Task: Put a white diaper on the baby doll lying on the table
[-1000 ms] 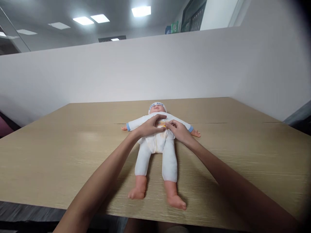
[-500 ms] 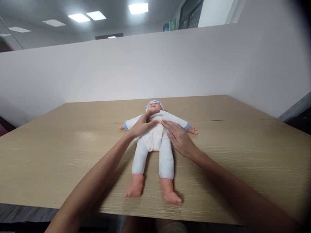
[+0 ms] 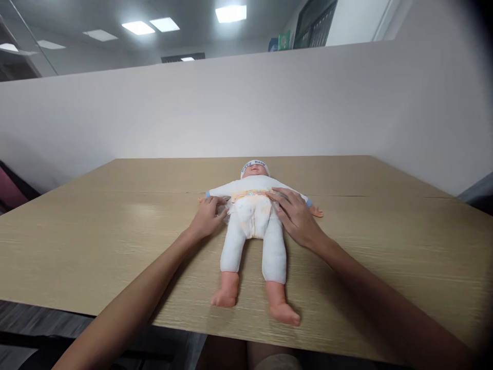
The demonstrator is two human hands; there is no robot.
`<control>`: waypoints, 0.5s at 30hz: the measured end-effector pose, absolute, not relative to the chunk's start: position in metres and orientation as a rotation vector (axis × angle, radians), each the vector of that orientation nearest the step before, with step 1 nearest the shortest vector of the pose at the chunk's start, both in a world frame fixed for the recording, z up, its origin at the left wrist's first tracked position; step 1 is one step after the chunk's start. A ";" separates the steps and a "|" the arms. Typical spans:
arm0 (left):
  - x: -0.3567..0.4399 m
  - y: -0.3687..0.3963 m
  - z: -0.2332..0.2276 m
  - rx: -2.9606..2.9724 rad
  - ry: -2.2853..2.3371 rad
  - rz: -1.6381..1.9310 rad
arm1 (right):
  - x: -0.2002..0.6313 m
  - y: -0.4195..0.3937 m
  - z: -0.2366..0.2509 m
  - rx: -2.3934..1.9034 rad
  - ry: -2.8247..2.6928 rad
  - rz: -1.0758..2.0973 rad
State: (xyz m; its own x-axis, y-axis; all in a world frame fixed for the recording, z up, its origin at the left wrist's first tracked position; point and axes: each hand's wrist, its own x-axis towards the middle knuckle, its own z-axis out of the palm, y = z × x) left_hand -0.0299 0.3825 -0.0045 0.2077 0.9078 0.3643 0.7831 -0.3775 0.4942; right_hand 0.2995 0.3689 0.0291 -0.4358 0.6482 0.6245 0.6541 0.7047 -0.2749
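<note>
Two open hands, left hand and right hand, press a doll on a wooden table before white partitions.

Bright, even light pours down from the ceiling panels, and a pale sheen sits on the tabletop left of centre. Soft shadows trail beside the forearms, the corners bend and darken at far right, and the near edge smears slightly.
</note>
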 end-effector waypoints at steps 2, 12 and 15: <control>-0.031 0.381 -0.004 2.263 1.778 0.803 | 0.293 0.368 0.039 -1.010 -2.152 -0.061; -0.043 0.384 -0.002 2.036 1.885 0.709 | 0.230 0.436 0.089 -1.101 -2.488 0.192; -0.045 0.387 -0.001 1.929 1.831 0.776 | 0.216 0.460 0.100 -1.080 -2.588 0.481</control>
